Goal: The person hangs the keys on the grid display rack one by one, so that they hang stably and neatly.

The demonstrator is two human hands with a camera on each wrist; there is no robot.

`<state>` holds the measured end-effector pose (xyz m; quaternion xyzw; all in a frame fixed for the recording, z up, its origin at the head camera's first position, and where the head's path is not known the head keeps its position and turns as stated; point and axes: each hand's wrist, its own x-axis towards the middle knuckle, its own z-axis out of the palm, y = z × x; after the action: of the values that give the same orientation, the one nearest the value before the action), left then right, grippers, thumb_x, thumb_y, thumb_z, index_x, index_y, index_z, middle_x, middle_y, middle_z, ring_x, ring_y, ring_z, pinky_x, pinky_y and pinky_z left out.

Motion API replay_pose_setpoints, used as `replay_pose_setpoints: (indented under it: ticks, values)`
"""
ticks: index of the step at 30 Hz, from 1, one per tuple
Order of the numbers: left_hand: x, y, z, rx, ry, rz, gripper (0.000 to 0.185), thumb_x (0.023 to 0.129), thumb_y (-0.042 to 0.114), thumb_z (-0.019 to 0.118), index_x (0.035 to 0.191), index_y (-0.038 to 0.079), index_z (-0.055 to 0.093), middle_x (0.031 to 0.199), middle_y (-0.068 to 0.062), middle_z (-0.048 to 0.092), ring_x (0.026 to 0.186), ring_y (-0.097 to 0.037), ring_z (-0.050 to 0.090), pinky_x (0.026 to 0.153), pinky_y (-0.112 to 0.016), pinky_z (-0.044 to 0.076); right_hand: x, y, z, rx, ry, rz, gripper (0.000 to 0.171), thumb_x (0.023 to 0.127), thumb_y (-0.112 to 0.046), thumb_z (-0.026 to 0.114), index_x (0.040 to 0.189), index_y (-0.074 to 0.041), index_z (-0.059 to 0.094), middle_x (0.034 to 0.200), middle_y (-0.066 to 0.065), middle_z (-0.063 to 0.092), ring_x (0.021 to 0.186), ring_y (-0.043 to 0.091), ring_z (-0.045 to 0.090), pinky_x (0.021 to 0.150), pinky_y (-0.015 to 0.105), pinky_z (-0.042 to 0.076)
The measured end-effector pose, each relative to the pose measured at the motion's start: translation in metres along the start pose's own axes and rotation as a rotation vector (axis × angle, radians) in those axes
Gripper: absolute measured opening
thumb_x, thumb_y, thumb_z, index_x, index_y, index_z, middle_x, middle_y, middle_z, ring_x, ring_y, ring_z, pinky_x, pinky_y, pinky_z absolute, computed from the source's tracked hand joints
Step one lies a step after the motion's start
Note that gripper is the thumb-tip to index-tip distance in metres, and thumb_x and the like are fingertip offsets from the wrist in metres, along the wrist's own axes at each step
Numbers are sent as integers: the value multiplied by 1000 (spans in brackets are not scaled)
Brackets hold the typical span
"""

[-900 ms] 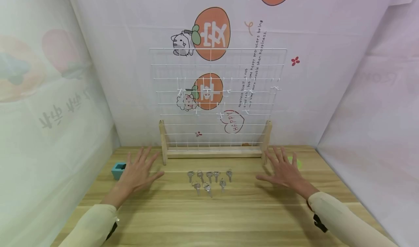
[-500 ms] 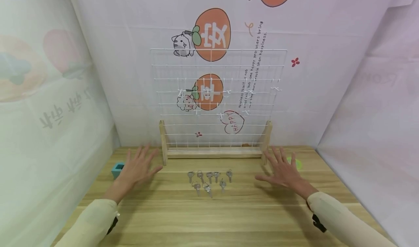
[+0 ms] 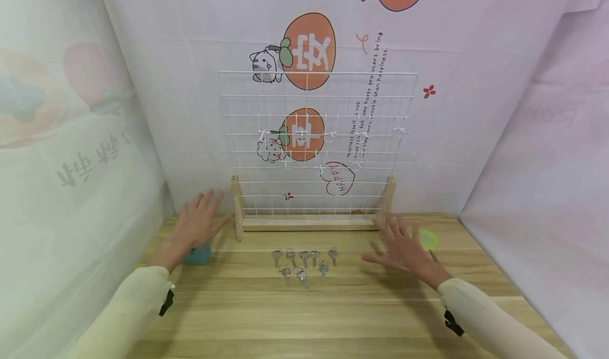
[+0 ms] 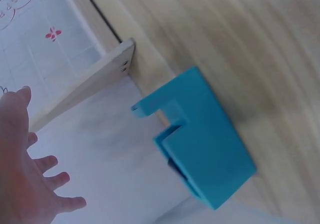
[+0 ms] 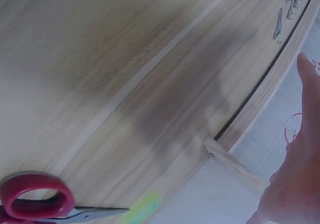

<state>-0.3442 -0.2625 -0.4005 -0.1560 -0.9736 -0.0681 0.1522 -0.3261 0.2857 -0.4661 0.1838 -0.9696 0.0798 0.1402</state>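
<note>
In the head view my left hand [image 3: 197, 226] is raised with its fingers spread, left of the wire grid rack [image 3: 314, 224] with wooden feet. A teal box with a notched side [image 4: 207, 139] is under that wrist, apart from the fingers in the left wrist view. My right hand [image 3: 402, 249] hovers with straight fingers by the rack's right foot, holding nothing. Several silver keys, one of them a key [image 3: 302, 276] in the front row, lie in two rows between the hands, most with small rings.
White hooks [image 3: 331, 135] hang on the grid. Red-handled scissors [image 5: 37, 196] lie at the right, beside a yellow-green ring-shaped thing [image 3: 428, 239]. Printed white cloth [image 3: 442, 153] stands behind and on both sides of the wooden table [image 3: 304, 316].
My left hand has moved up and left. The teal box, before left of that wrist, now shows to its right. My right hand has shifted slightly left, uncovering the scissors' tip. The keys have stayed put.
</note>
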Motion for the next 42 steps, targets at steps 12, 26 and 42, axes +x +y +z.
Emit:
replay_pose_setpoints:
  ticks: [12, 26, 42]
  values:
    - [36, 0, -18, -289, 24, -23, 72, 108, 33, 57, 162, -2, 24, 163, -32, 28, 148, -53, 29, 120, -70, 28, 10, -27, 3, 31, 51, -54, 107, 78, -73, 75, 158, -9, 44, 167, 29, 21, 151, 57, 18, 110, 89, 12]
    - [68, 7, -28, -656, 49, -118, 65, 109, 20, 57, 164, 5, 25, 160, -32, 36, 139, -54, 43, 112, -68, 42, 33, -60, 4, 10, 98, -164, 103, 78, -65, 78, 156, -6, 46, 162, 30, 32, 148, 57, 27, 118, 81, 8]
    - [86, 7, -23, -856, 77, -196, 50, 107, 4, 53, 156, 0, 42, 158, -23, 45, 139, -43, 50, 94, -41, 58, 60, -109, 18, 134, -75, -150, 99, 87, -63, 75, 164, -17, 34, 168, 20, 27, 155, 48, 18, 122, 75, 13]
